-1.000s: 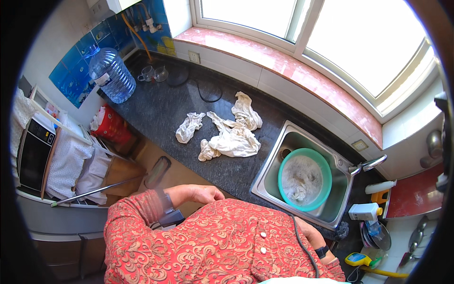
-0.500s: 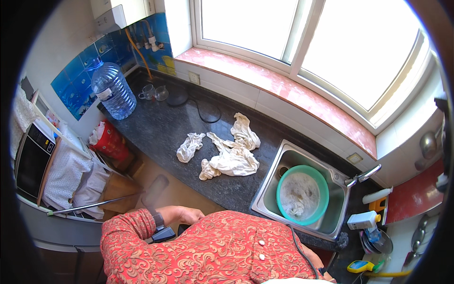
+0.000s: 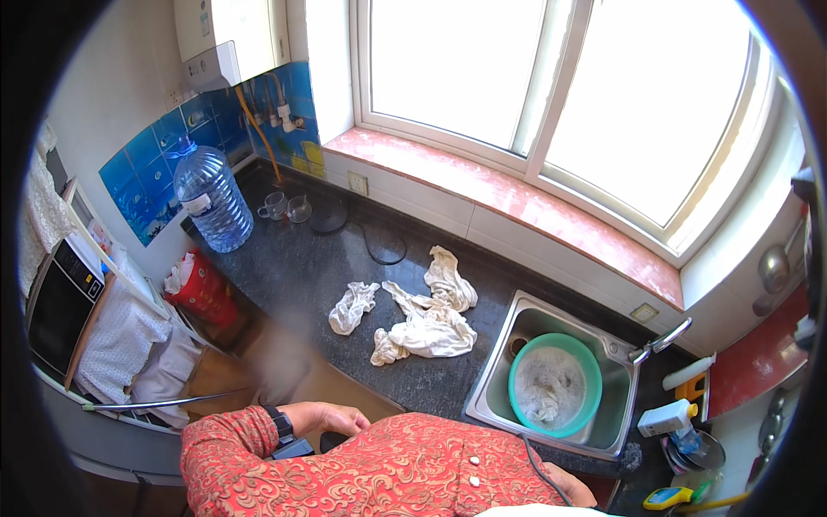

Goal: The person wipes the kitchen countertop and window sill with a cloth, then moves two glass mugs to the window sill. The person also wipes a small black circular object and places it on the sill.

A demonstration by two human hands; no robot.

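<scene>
Blown-out window (image 3: 551, 95) glare, fisheye-bent edges.

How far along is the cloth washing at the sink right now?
Done so far: one batch sits soaking in the green basin inside the sink. In hand: nothing; the left hand rests low by the counter edge and the right hand is mostly hidden behind the red sleeve. Left: the white cloths lie crumpled on the dark counter, apparently unwashed.

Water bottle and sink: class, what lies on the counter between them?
In the head view, crumpled white cloths lie on the dark counter between the water bottle and the sink.
</scene>
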